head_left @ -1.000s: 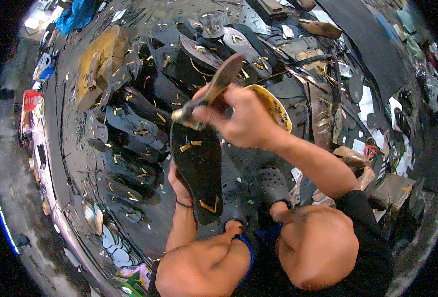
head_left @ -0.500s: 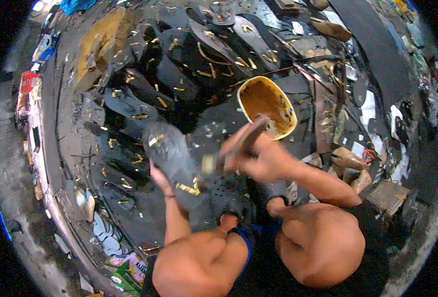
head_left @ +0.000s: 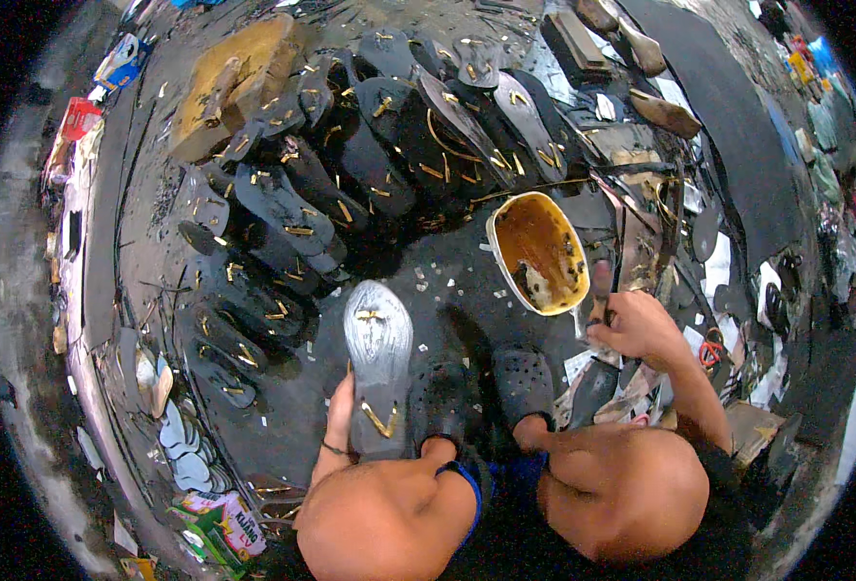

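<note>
My left hand (head_left: 339,414) grips a dark sandal sole (head_left: 377,358) by its left edge, in front of my left knee. The sole's forepart looks wet and shiny grey, with gold-coloured strap ends lying flat on it and a gold V nearer me. On the right, my right hand (head_left: 645,329) is closed round a brush with a brown handle (head_left: 602,278), beside the tub. Its working end is mostly hidden by the fingers. The pale tub (head_left: 492,250) holds brownish-yellow glue-like stuff, with dark lumps along its right side.
Rows of dark sandal soles (head_left: 287,208) with gold bits lie ahead and to the left. Behind them stands a wooden block (head_left: 268,53). Wooden shoe lasts (head_left: 665,114), red-handled scissors (head_left: 710,351) and scraps lie on the right. My feet in black clogs (head_left: 525,382) are between my hands.
My right hand has moved right with the brush, away from the sole to beside the tub. The sole has come nearer to me and is now more upright in view.
</note>
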Motion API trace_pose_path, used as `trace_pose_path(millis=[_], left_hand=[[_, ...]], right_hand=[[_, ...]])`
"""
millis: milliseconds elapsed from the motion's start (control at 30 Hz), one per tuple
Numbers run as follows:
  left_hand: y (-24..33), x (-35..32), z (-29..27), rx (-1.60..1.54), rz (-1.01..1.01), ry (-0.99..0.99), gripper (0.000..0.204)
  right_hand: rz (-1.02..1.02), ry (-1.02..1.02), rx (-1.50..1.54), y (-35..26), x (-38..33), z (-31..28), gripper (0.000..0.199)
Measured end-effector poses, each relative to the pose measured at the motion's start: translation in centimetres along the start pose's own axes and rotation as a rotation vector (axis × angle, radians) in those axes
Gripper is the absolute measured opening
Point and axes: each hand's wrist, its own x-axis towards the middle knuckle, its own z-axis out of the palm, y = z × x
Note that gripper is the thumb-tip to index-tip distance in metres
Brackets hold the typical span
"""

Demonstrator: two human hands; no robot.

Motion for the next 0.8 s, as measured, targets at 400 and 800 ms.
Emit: trace_pose_path(millis=[400,800], left_hand=[[3.6,11.9,9.3,-0.226,0.305,-0.311,0.051],[6.2,11.7,9.2,-0.31,0.52,-0.13,0.043]], right_hand=[[-0.854,0.633,0.763,-16.8,8.9,-1.7,0.021],[-0.927,0.789,0.736,-15.9,4.7,2.3,0.025]])
